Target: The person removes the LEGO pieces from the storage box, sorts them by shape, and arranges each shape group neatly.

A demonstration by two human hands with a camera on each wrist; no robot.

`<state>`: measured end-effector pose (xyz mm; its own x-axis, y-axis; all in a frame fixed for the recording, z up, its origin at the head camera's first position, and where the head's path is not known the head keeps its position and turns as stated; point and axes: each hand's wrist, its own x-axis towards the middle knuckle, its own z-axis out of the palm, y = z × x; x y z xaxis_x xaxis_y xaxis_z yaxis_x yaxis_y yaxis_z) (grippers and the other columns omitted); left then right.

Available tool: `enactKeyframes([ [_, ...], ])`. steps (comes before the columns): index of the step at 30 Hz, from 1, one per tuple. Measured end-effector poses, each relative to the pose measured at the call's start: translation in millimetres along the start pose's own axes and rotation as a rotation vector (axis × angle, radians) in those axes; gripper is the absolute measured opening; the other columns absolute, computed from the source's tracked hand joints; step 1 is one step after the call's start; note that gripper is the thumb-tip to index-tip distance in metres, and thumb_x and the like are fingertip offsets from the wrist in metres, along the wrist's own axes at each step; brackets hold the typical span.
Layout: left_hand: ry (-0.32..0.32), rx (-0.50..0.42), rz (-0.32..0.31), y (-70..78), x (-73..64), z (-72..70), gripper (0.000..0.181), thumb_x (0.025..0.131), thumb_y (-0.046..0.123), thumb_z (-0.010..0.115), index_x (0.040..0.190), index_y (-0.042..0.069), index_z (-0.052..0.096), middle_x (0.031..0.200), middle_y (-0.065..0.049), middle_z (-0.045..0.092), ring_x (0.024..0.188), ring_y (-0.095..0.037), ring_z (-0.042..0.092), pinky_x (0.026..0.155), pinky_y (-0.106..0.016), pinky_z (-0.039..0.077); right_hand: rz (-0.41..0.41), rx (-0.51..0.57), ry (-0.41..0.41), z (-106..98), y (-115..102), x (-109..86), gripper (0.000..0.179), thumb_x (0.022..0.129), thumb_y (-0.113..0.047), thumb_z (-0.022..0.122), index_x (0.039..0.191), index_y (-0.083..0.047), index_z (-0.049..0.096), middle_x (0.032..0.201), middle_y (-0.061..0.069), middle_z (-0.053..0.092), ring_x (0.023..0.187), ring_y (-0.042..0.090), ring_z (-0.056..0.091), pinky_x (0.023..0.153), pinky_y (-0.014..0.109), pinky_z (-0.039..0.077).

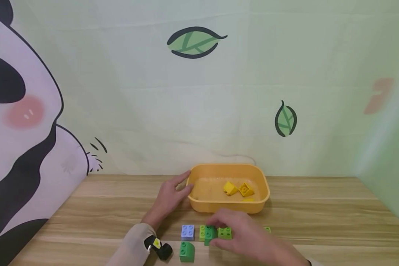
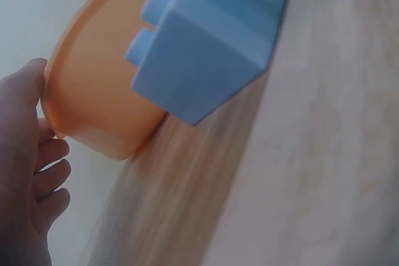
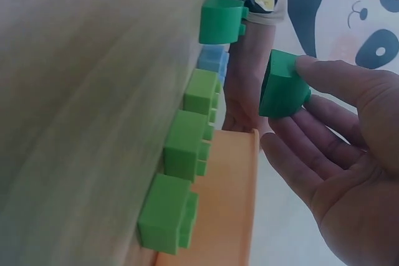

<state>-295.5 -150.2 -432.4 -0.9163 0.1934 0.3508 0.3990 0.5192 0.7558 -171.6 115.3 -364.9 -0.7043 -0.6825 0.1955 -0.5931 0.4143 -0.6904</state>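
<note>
My right hand [image 1: 241,232] pinches a dark green toy building brick [image 1: 210,235] between thumb and fingertips. The right wrist view shows this brick [image 3: 280,85] held off the tabletop, its hollow underside turned toward the table. At the left end of an orange plastic bin [image 1: 227,207], my left hand [image 1: 169,195] grips the rim, thumb on one side and fingers on the other. Inside the bin lie several yellow bricks [image 1: 231,188]. Before it stand a light blue brick [image 1: 187,232] and light green bricks [image 1: 225,232], one partly hidden behind the held brick.
A second dark green brick [image 1: 187,252] with a curved side sits nearer me, beside the black wrist camera [image 1: 163,251]. Another light green brick [image 1: 267,229] peeks out past my right hand. Behind the wooden table [image 1: 319,207] hangs a cloth printed with a panda and leaves.
</note>
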Motion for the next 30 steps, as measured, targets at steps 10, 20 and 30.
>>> enactKeyframes([
  [10,0.007,0.001,0.01,0.7,0.5,0.8,0.056,0.102,0.03,0.07,0.153,0.01,0.058,0.155,-0.007,0.056,0.145,-0.032,0.049,0.121,-0.054,0.037,0.164,0.094,-0.095,14.7,2.6,4.4,0.032,0.094,-0.022,0.084,0.124,-0.019,0.072,0.115,-0.017,0.07,0.102,0.001,0.064,0.094,0.029,0.059],
  [20,0.012,0.007,0.022,-1.6,1.0,1.5,0.055,0.102,0.03,0.071,0.152,0.01,0.059,0.154,-0.007,0.057,0.144,-0.032,0.051,0.121,-0.053,0.038,0.21,0.071,-0.125,25.0,4.2,5.0,0.029,0.095,-0.026,0.083,0.122,-0.022,0.072,0.111,-0.021,0.07,0.103,-0.001,0.065,0.092,0.028,0.059],
  [30,0.014,0.012,0.016,-1.0,0.6,1.1,0.054,0.103,0.028,0.071,0.152,0.01,0.059,0.154,-0.007,0.056,0.144,-0.032,0.051,0.121,-0.054,0.037,0.263,0.07,-0.179,26.3,5.2,7.4,0.029,0.094,-0.025,0.083,0.121,-0.024,0.072,0.108,-0.022,0.068,0.098,-0.001,0.064,0.092,0.028,0.059],
])
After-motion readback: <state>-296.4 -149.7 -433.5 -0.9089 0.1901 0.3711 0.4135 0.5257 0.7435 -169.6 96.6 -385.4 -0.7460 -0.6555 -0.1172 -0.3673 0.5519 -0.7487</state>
